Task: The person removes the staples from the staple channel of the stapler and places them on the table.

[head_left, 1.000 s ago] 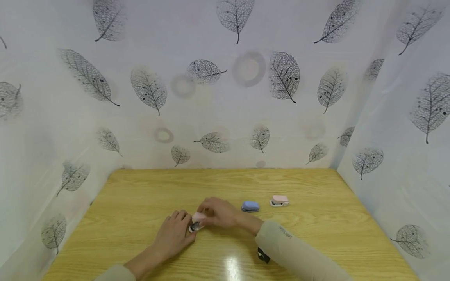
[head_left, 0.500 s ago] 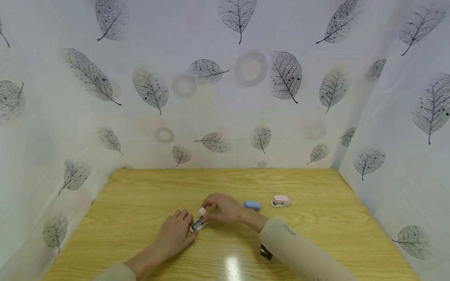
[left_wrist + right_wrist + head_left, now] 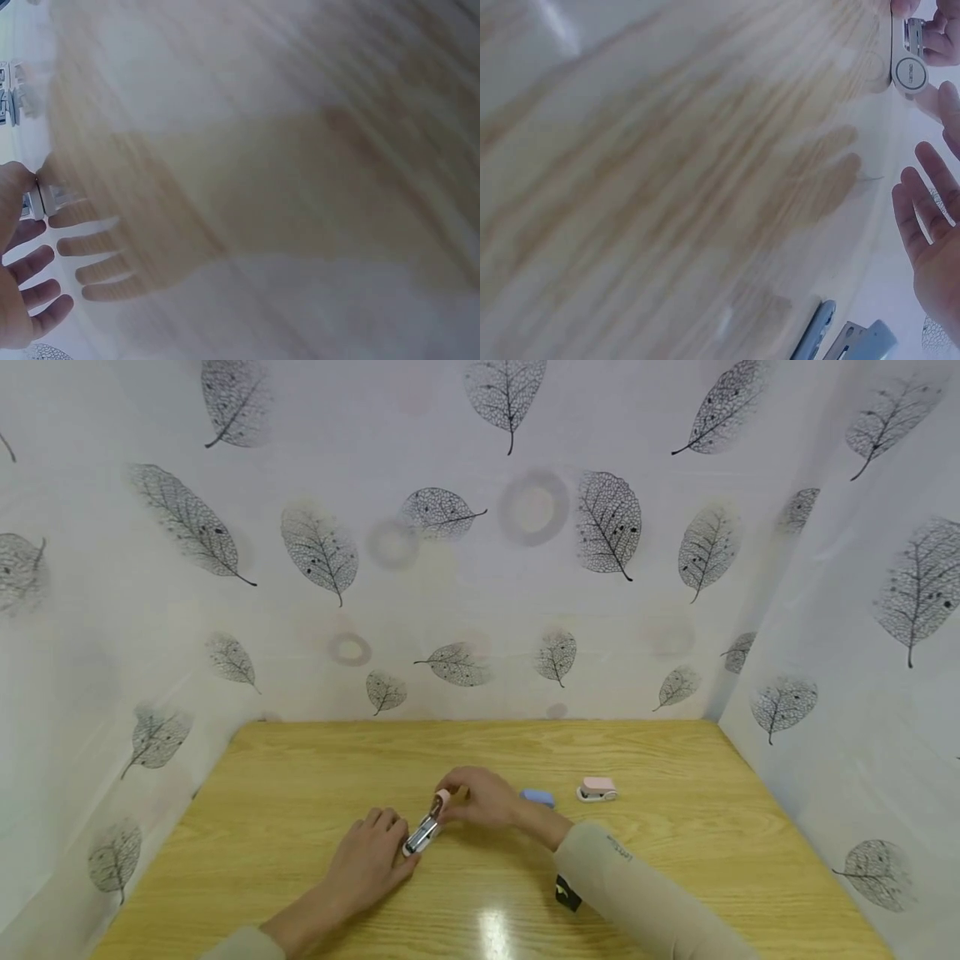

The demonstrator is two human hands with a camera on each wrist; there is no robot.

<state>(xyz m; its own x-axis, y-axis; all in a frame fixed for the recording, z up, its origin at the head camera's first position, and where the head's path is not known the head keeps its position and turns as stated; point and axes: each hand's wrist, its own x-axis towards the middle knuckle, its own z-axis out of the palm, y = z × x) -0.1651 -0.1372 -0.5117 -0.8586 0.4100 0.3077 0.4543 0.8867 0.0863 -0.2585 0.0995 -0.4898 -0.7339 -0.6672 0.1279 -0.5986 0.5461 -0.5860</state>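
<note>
A small pink and white stapler (image 3: 422, 837) lies slanted on the table between both hands, its pink top swung up and the metal staple channel exposed. My left hand (image 3: 367, 857) holds the stapler's near end between thumb and index finger, the other fingers spread in the left wrist view. At the far end, my right hand (image 3: 480, 799) pinches the raised pink cover (image 3: 443, 797) between thumb and fingertips. A round hinge disc (image 3: 911, 73) on the stapler's side faces the right wrist camera, where the right hand's other fingers extend loosely.
Behind the right wrist sits a blue stapler (image 3: 537, 797), partly hidden. Another pink and white stapler (image 3: 597, 789) stands to its right. A black object (image 3: 567, 893) shows partly under the right sleeve. Leaf-patterned curtains (image 3: 487, 610) border the wooden table (image 3: 315, 768).
My right hand has raised the stapler's pink cover from nearly closed to wide open, moving slightly up and to the right. The left hand has stayed at the stapler's near end.
</note>
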